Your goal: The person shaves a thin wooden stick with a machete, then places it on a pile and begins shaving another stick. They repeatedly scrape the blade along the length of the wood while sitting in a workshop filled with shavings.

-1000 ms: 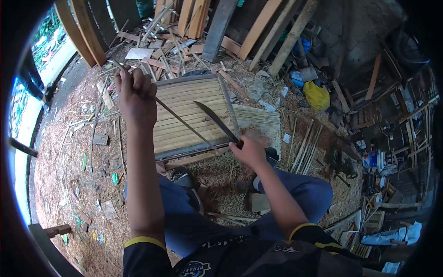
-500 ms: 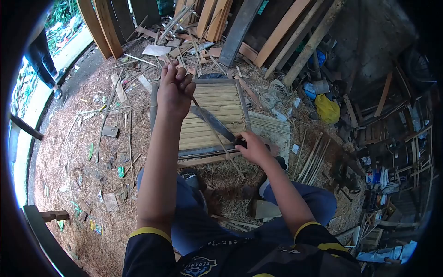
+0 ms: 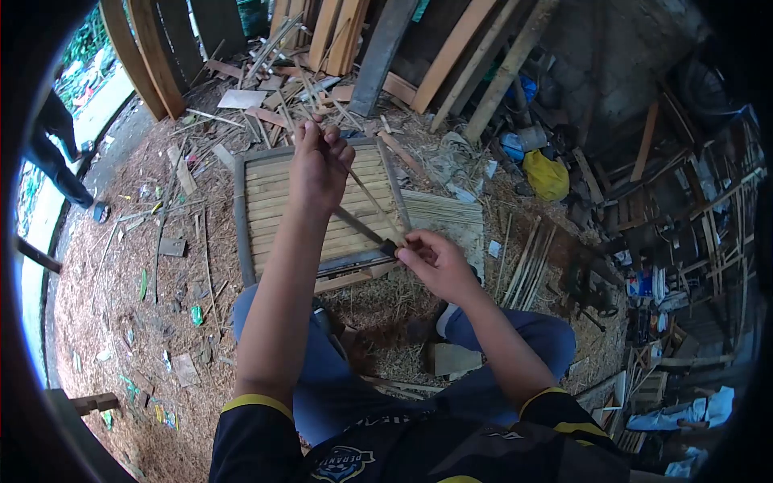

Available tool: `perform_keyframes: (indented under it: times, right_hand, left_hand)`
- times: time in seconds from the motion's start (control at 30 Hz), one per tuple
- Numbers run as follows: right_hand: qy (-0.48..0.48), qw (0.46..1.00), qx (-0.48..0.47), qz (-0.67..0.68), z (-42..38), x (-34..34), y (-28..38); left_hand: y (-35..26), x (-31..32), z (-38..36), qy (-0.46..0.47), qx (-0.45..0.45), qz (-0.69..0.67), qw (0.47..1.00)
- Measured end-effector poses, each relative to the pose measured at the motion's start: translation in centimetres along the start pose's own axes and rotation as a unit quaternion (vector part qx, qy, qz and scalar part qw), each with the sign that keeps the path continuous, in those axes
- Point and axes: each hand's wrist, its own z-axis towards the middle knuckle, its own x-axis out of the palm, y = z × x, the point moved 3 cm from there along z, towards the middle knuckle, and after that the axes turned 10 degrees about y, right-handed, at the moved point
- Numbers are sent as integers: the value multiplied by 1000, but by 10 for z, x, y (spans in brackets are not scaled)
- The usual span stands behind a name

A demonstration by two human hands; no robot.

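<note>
My left hand [image 3: 320, 165] is raised over the slatted bamboo panel [image 3: 278, 201], fingers closed around a thin bamboo strip [image 3: 369, 193]. The strip slants down from there to my right hand [image 3: 436, 264]. That hand grips the dark handle of a long knife [image 3: 360, 225], and its thumb and forefinger are at the strip's lower end. Seen nearly edge-on, the blade points up and left, its tip partly behind my left wrist. The panel has a grey frame and lies in front of my bent knees.
Beside the panel lies a bundle of thin strips [image 3: 447, 211], with more strips [image 3: 531, 262] farther right. Planks [image 3: 455, 52] lean at the back near a yellow bag [image 3: 546, 175]. Shavings [image 3: 113, 314] cover the ground. A person's legs [image 3: 56, 153] show at far left.
The strip's lower end has come up to my right hand; before, it reached past the blade toward the ground. The knife has turned from showing its broad side to nearly edge-on. My view has shifted rightward.
</note>
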Motion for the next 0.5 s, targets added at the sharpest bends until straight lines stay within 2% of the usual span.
perform_keyframes:
  times: [0.03, 0.1, 0.13, 0.17, 0.2, 0.23, 0.27, 0.33, 0.5]
  right_hand:
    - [-7, 1000, 14, 4, -4, -7, -1]
    - [-24, 999, 44, 14, -16, -27, -7]
    - [-43, 998, 32, 9, -23, -38, -8]
    - [-64, 998, 22, 3, -30, -50, -9]
    - [-85, 996, 13, -3, -38, -63, -13]
    - [-125, 989, -9, -85, -44, -77, -18]
    - [-144, 983, 11, -117, -55, -92, -23]
    - [-178, 966, 53, -178, -75, -118, -13]
    - [-179, 967, 42, -179, -115, -181, -4]
  left_hand:
    - [8, 4, 1, 44, -13, -27, 999]
    - [25, 12, 0, 26, -32, 0, 999]
    - [35, 19, -1, 17, -43, 13, 999]
    - [44, 11, 3, 78, -52, 14, 995]
    - [53, 15, 3, 61, -61, 42, 995]
    - [62, 21, 2, 43, -70, 69, 994]
    - [72, 25, 0, 26, -80, 98, 992]
    - [90, 24, -1, 56, -117, 144, 981]
    - [124, 47, -18, 94, -169, 258, 947]
